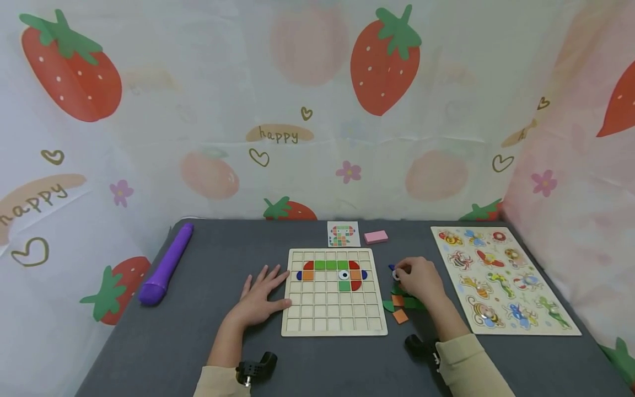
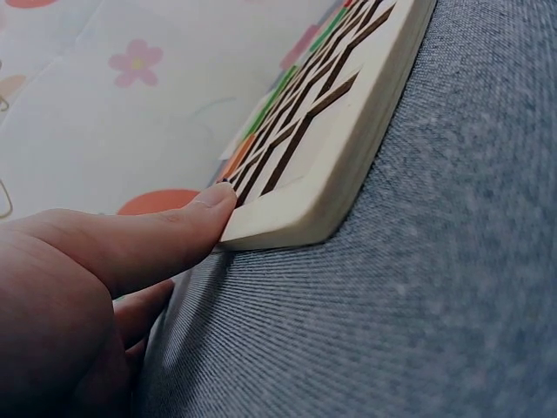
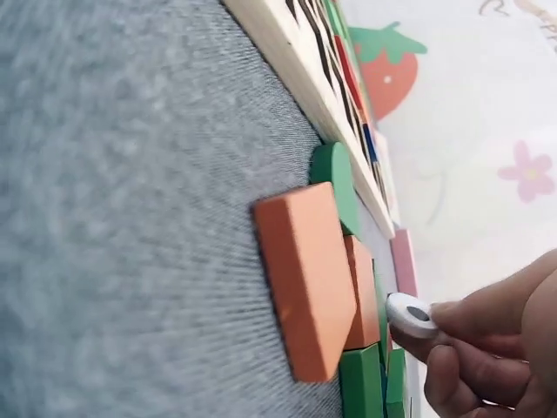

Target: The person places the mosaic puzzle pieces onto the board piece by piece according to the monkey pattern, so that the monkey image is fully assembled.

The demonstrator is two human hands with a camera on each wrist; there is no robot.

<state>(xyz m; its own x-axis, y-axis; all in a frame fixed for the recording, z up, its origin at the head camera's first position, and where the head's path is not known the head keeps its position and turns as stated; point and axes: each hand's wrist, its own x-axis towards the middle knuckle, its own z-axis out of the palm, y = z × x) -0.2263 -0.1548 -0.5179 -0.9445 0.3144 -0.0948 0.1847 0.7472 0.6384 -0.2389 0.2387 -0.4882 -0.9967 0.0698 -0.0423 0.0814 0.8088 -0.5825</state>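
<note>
A pale grid board [image 1: 334, 333] lies flat on the table, with coloured pieces set in its upper rows: red curves, orange squares, green squares [image 1: 326, 265], blue ends and one eye piece [image 1: 343, 274]. My left hand [image 1: 260, 300] rests at the board's left edge with fingers spread; its thumb [image 2: 213, 198] touches the rim. Right of the board, my right hand [image 1: 421, 280] pinches a round white eye piece [image 3: 411, 315] with a dark centre between thumb and fingers. Below that hand are loose green pieces [image 3: 361, 383] and orange squares [image 1: 400, 316], partly hidden by it.
Behind the board lie a small pattern card [image 1: 343, 234] and a pink block [image 1: 375, 237]. A purple microphone-shaped object [image 1: 166, 264] lies at the far left. An insect picture board [image 1: 503, 281] covers the right side. A printed cloth [image 1: 327, 165] hangs behind the table.
</note>
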